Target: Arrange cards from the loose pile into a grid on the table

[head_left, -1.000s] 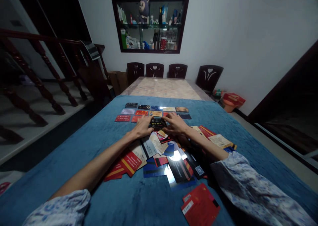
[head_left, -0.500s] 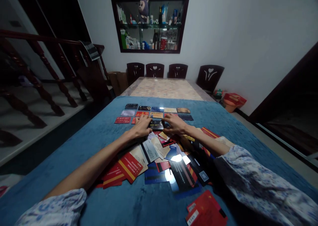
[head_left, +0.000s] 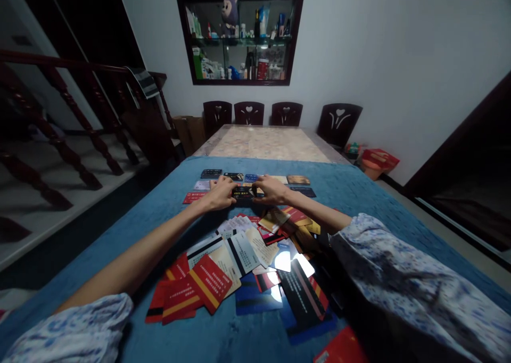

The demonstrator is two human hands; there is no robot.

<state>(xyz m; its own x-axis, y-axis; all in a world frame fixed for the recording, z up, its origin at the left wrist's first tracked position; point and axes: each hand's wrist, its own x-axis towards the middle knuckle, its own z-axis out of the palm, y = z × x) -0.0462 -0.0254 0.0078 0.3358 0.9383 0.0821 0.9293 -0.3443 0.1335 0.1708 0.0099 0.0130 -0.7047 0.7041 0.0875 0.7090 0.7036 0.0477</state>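
Between my two hands is a black card (head_left: 242, 192) with yellow lettering, held by its left and right edges. My left hand (head_left: 221, 192) pinches its left side, and my right hand (head_left: 270, 190) grips the right side. Rows of cards lie just beyond and beside the hands, among them a dark card (head_left: 211, 174), a red card (head_left: 194, 197) and a brownish card (head_left: 298, 180). Some of these are hidden behind my fingers. Nearer to me spreads a loose pile with red cards (head_left: 210, 283), a silver card (head_left: 241, 252) and a black card (head_left: 302, 294), overlapping.
A blue cloth (head_left: 159, 219) covers the near part of the table, with bare marbled tabletop (head_left: 271, 142) behind it. Dark chairs (head_left: 339, 123) stand beyond. At the lower right lies another red card (head_left: 342, 348).
Both hands have moved slightly forward with the black card, away from the loose pile and over the rows. More of the pile now shows below them.
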